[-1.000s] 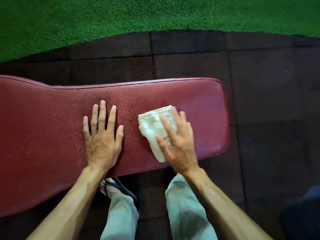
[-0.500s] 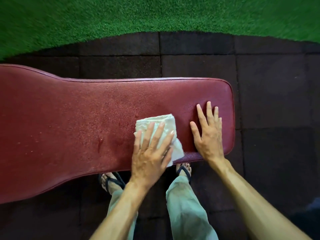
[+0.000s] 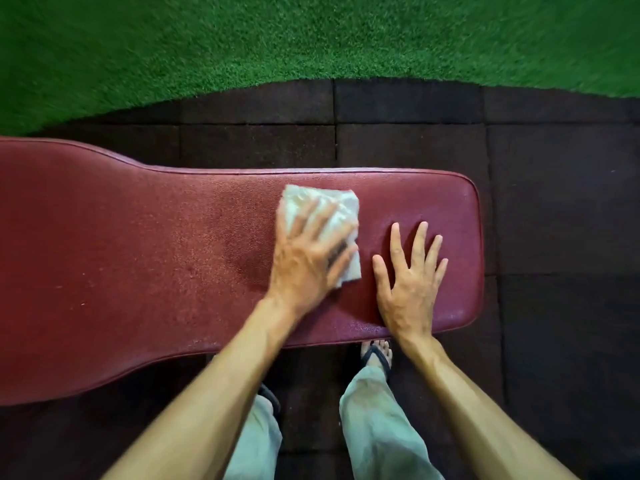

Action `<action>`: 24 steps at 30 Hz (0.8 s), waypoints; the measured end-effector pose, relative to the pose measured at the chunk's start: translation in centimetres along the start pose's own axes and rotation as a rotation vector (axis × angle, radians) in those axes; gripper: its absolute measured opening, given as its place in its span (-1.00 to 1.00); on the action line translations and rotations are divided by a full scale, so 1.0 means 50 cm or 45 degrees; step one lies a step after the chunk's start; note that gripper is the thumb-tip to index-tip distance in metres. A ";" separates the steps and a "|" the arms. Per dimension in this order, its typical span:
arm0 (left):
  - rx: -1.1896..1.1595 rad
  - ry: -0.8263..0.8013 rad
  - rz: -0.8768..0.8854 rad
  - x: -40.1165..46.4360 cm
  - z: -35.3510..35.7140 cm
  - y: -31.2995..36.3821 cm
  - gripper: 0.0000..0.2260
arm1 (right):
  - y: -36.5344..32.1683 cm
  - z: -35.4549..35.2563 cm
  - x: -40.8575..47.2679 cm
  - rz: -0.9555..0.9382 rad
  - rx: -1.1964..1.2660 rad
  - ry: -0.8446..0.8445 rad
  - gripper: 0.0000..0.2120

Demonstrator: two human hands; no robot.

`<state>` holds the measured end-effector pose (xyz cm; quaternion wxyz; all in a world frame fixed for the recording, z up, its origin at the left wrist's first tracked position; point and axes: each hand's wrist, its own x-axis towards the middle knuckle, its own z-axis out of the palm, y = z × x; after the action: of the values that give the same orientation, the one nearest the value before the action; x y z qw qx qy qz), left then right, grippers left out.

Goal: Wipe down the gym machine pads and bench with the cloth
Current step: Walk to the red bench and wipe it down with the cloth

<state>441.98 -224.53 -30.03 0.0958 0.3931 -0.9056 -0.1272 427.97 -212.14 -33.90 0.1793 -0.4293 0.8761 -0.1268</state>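
A long dark-red padded bench (image 3: 138,271) runs across the head view from the left edge to its rounded right end. A folded white cloth (image 3: 332,206) lies on the pad right of centre. My left hand (image 3: 308,258) presses flat on the cloth with straight, spread fingers and covers its near half; the hand is blurred by motion. My right hand (image 3: 408,282) rests flat on the bare pad just right of the cloth, fingers spread, holding nothing.
Dark rubber floor tiles (image 3: 554,237) surround the bench. Green artificial turf (image 3: 311,36) fills the far side. My legs in pale trousers and a sandalled foot (image 3: 377,355) stand under the bench's near edge.
The cloth went from my right hand to my left. My left hand has since pushed it away from me toward the bench's far edge. My right hand settled flat near the bench's right end.
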 end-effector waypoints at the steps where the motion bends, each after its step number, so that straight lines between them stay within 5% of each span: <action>1: -0.011 -0.020 0.087 -0.039 0.001 0.015 -0.74 | 0.001 -0.003 -0.001 -0.011 0.016 0.002 -0.41; 7: 0.096 -0.123 0.189 -0.239 -0.107 -0.169 -0.69 | -0.022 -0.012 -0.002 -0.042 0.023 -0.044 -0.42; 11: 0.143 -0.059 -0.015 -0.147 -0.152 -0.293 -0.67 | -0.107 0.008 -0.004 -0.247 -0.001 -0.072 -0.46; 15: 0.117 0.088 -0.175 -0.019 -0.097 -0.246 -0.68 | -0.173 0.033 0.010 -0.158 0.072 -0.009 -0.50; 20: 0.024 0.006 0.111 -0.133 -0.075 -0.166 -0.69 | -0.178 0.041 0.001 -0.122 0.059 0.005 -0.49; 24: 0.039 -0.162 0.353 -0.267 -0.141 -0.266 -0.68 | -0.206 0.048 -0.006 -0.055 0.088 0.024 -0.49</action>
<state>462.04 -224.57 -28.39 0.0488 0.2570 -0.9572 -0.1236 436.45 -218.25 -32.13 0.1829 -0.4404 0.8634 -0.1649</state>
